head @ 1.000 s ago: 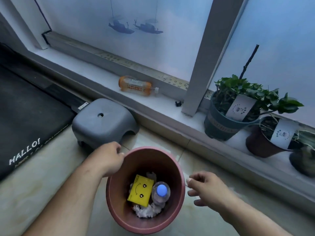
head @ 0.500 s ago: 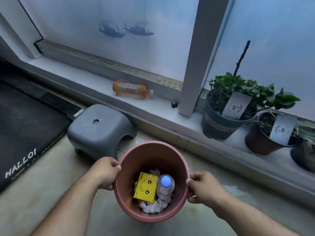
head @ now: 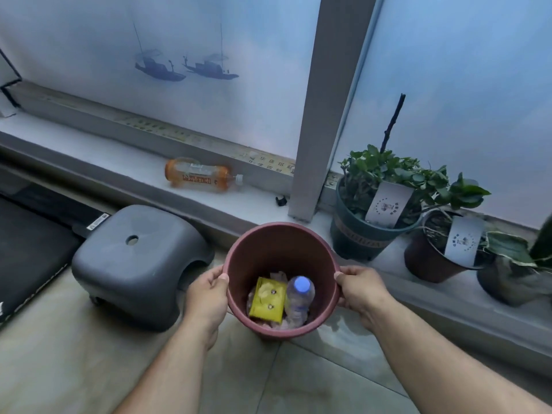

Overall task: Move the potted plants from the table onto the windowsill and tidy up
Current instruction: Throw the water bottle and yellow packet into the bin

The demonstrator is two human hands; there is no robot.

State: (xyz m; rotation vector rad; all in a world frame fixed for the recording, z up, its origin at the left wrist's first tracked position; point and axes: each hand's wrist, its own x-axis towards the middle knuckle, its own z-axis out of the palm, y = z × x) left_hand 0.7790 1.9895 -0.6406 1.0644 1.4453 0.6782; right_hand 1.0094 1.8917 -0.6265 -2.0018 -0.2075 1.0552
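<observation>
hands (head: pixel 206 297) gripping upright bin (head: pixel 282 252) (mouth up)

Both hands (left (head: pixel 206 297), right (head: pixel 360 291)) curled, gripping

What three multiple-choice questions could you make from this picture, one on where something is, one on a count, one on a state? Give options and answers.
1. Where does the orange bottle lie?
A. On the windowsill
B. On the grey stool
C. In the bucket

2. How many plant pots show on the sill?
A. One
B. Three
C. Five

3. How is the pink bucket held?
A. By one hand
B. By no hand
C. By both hands at the rim

Answers: 1 A, it lies on its side by the window track. 2 B, green pot, brown pot, grey pot. 3 C, left hand and right hand grip opposite sides.
</observation>
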